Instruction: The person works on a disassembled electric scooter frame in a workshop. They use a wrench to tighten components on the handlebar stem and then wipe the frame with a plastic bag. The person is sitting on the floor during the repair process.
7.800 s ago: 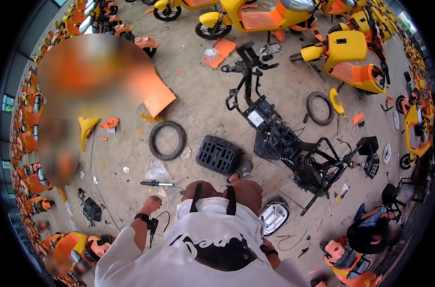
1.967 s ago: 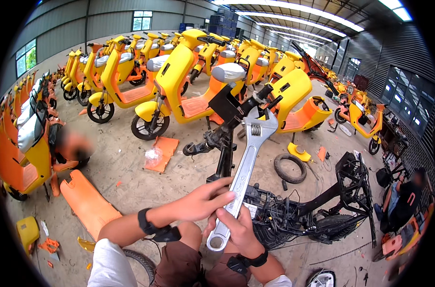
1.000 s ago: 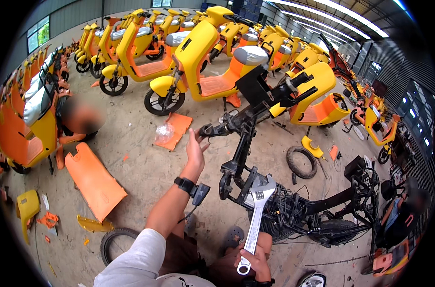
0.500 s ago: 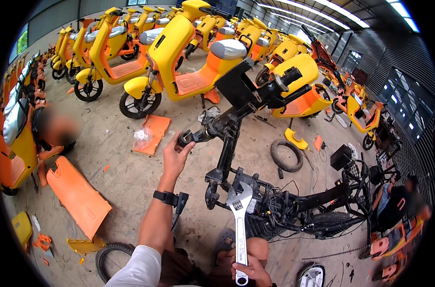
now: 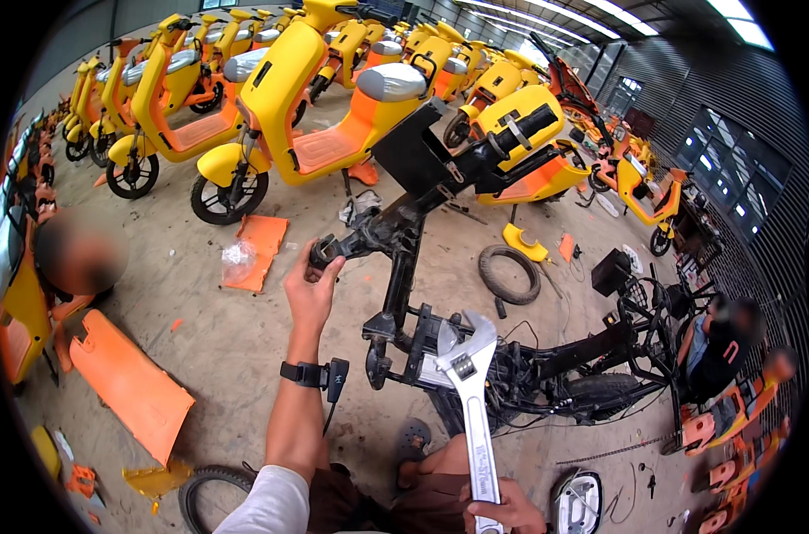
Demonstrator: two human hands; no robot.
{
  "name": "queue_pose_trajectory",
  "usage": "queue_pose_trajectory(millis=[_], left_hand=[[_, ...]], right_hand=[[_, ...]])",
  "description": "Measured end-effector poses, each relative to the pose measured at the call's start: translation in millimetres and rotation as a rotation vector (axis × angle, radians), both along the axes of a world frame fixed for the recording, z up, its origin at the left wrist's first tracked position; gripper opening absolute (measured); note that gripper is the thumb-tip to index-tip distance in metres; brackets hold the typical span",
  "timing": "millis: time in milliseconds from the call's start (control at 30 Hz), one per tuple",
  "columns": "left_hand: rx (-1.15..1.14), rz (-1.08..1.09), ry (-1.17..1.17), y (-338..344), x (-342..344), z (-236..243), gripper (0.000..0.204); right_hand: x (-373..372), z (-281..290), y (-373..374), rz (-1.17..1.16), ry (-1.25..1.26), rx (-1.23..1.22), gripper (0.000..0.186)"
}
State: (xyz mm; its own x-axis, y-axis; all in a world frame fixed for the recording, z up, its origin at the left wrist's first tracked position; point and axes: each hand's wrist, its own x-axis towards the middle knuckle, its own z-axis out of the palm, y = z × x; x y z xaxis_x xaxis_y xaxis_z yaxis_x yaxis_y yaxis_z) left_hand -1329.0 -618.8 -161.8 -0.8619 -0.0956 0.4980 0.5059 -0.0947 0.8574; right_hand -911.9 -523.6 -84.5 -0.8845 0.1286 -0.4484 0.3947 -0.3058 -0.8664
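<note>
My left hand (image 5: 308, 294) grips the end of a black metal fork arm (image 5: 329, 254) on the stripped scooter frame (image 5: 404, 267), with fingers and thumb round it. A black box bracket (image 5: 404, 147) sits higher on that front assembly, beside a tube. Low in the view, my right hand (image 5: 502, 507) holds a large silver adjustable wrench (image 5: 467, 374) by its handle. The wrench's head is in front of the frame's black wiring and battery area; whether it touches them I cannot tell.
Rows of yellow scooters (image 5: 297, 142) stand behind. An orange panel (image 5: 128, 383), a loose tyre (image 5: 511, 307) and a yellow fender (image 5: 524, 249) lie on the floor. A co-worker in dark clothing (image 5: 720, 343) crouches at right; more scooters line the left side.
Both hands held the raised wrench earlier; my left hand has left it and moved onto the fork end. My right hand has lowered the wrench. The view has tipped up from the floor.
</note>
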Motion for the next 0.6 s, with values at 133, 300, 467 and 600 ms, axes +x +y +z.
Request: queue_pose_trajectory(millis=[133, 300, 467, 600], left_hand=[[-0.012, 0.013, 0.001, 0, 0, 0, 0.047], [-0.003, 0.015, -0.033, 0, 2, 2, 0.047], [0.036, 0.001, 0.01, 1, 0, -1, 0.046], [0.046, 0.002, -0.042, 2, 0, -4, 0.046]], right_hand=[[-22, 33, -1, -0.066, 0.119, -0.044, 0.028], [-73, 50, -2, 0.09, 0.459, -0.075, 0.025], [-110, 52, -7, 0.06, 0.513, 0.107, 0.025], [-128, 51, -14, -0.003, 0.54, 0.094, 0.025]])
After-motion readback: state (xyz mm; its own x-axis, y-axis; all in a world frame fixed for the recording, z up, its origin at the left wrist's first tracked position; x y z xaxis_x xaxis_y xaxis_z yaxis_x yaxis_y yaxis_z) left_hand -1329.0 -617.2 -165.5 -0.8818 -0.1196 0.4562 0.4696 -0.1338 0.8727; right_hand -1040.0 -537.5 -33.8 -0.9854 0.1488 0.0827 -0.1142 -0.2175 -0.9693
